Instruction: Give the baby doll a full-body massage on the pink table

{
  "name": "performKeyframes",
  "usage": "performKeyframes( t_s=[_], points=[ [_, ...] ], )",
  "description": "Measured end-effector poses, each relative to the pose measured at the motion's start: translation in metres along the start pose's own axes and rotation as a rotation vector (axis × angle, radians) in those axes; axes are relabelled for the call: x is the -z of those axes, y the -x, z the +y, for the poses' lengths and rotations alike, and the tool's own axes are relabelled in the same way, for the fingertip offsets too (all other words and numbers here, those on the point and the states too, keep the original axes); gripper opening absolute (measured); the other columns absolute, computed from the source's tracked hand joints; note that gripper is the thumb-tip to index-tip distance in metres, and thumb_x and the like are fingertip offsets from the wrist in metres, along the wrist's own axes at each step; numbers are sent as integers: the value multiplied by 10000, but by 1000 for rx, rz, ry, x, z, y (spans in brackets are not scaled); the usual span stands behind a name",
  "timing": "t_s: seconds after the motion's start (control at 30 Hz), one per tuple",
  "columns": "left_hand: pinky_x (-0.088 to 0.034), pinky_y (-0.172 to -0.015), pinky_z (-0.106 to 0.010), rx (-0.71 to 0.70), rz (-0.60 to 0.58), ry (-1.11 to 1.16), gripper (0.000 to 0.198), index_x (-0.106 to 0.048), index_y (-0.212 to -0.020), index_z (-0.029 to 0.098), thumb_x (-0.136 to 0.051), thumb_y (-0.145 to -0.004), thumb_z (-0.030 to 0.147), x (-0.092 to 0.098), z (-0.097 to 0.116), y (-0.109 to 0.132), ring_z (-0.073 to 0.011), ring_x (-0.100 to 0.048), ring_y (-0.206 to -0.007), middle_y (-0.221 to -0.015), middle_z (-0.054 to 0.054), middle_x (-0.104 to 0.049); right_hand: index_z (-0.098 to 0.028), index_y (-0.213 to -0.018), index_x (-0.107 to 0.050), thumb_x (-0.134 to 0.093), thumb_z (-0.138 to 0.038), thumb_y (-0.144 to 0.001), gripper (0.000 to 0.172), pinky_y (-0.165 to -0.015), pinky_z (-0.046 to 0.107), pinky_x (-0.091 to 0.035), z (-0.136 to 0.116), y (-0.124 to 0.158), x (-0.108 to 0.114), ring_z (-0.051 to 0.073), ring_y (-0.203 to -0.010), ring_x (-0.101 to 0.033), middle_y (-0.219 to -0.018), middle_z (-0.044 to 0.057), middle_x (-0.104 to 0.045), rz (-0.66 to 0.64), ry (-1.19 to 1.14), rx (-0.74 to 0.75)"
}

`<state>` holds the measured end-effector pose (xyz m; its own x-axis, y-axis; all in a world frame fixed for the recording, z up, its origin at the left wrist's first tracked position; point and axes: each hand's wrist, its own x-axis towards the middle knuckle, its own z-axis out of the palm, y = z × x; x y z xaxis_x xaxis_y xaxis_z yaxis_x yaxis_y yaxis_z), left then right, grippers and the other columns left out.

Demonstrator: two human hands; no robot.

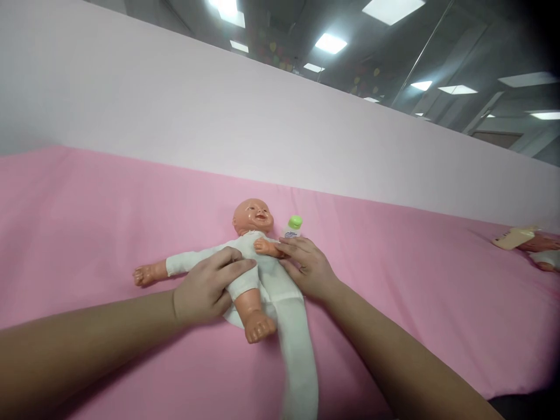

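A baby doll [280, 280] with a bald plastic head and white cloth body lies face up. My left hand [207, 286] is closed around the cloth part of one bent leg, whose bare plastic foot [258, 326] points towards me. At the doll's chest, my right hand [312, 265] holds a bent arm near its plastic hand [265, 247], fingers above and thumb below. The other doll arm [151, 272] stretches out to the left. A long white cloth leg [301, 356] runs down past the bottom edge, its end out of view.
A small bottle with a green cap [296, 222] stands just beyond my right fingers. Pink cloth [109, 233] covers the surface, which ends at a white wall [175, 99] with glass above. Part of another doll [545, 242] lies at the far right beside a pale yellow item [514, 238].
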<state>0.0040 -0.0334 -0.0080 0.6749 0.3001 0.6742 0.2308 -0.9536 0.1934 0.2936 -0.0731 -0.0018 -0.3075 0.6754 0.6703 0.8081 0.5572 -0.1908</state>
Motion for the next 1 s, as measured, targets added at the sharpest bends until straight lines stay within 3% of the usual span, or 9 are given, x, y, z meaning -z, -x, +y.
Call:
performKeyframes(
  t_s=[0.27, 0.37, 0.47, 0.53, 0.6, 0.67, 0.77, 0.9, 1.0],
  points=[
    [-550, -902, -411, -129, 90, 64, 511, -551, -1408, 200, -541, -903, 121, 9, 6, -3, -251, -614, -1078, -1214, -128, -578, -243, -1419, -575, -633, -436, -972, 490, -991, 439, -559, 12, 2, 10, 247, -1075, -683, -1260, 84, -717, 8, -95, -336],
    [-550, -889, -418, -209, 89, 62, 455, -579, -1379, 150, -566, -925, 187, 16, 22, -5, -268, -622, -1066, -1227, -164, -602, -240, -1526, -454, -635, -493, -953, 652, -946, 382, -579, 35, 7, 17, 223, -1059, -701, -1309, 99, -696, 103, -304, -497],
    [-550, -845, -415, -367, -2, 83, 394, -617, -1324, 99, -510, -994, 285, 23, 47, -9, -267, -647, -981, -1194, -185, -673, -175, -1507, -450, -638, -565, -908, 739, -962, 374, -573, 68, 14, 20, 247, -1140, -688, -1384, 147, -649, 238, -346, -751],
    [-549, -792, -414, -474, -100, 119, 395, -650, -1264, 97, -423, -1039, 329, 24, 63, -11, -263, -657, -911, -1177, -177, -718, -165, -1448, -504, -649, -607, -876, 737, -924, 389, -579, 88, 18, 21, 263, -1088, -703, -1319, 151, -680, 179, -275, -959],
    [-544, -738, -410, -527, -166, 143, 421, -670, -1221, 104, -353, -1063, 332, 23, 73, -11, -257, -661, -853, -1165, -165, -744, -173, -1371, -572, -661, -635, -856, 698, -914, 408, -570, 101, 21, 22, 276, -1043, -712, -1242, 141, -713, 32, -194, -1059],
    [-549, -741, -409, -522, -182, 154, 438, -661, -1240, 107, -313, -1070, 312, 23, 75, -11, -252, -667, -837, -1169, -167, -753, -169, -1339, -598, -680, -640, -842, 690, -960, 428, -545, 105, 23, 22, 292, -1081, -705, -1238, 150, -716, -49, -137, -1031],
    [-573, -852, -420, -439, -147, 179, 423, -582, -1368, 122, -349, -1057, 291, 24, 65, -11, -265, -691, -960, -1199, -182, -742, -156, -1415, -527, -720, -609, -834, 761, -984, 431, -532, 96, 20, 21, 286, -1116, -701, -1270, 176, -702, 44, -140, -927],
    [-585, -901, -437, -266, -38, 203, 458, -528, -1443, 168, -498, -990, 231, 24, 40, -11, -273, -678, -1088, -1258, -169, -709, -196, -1407, -493, -748, -550, -848, 709, -849, 355, -573, 67, 11, 19, 206, -924, -720, -1148, 104, -740, 196, -276, -792],
    [-592, -909, -402, -26, -37, 166, 425, -572, -1387, 210, -509, -969, 171, 22, 22, -13, -240, -692, -1054, -1195, -83, -727, -217, -1314, -607, -743, -480, -878, 527, -726, 308, -568, 38, 4, 18, 176, -784, -685, -988, 50, -749, 156, -263, -654]
  ],
)
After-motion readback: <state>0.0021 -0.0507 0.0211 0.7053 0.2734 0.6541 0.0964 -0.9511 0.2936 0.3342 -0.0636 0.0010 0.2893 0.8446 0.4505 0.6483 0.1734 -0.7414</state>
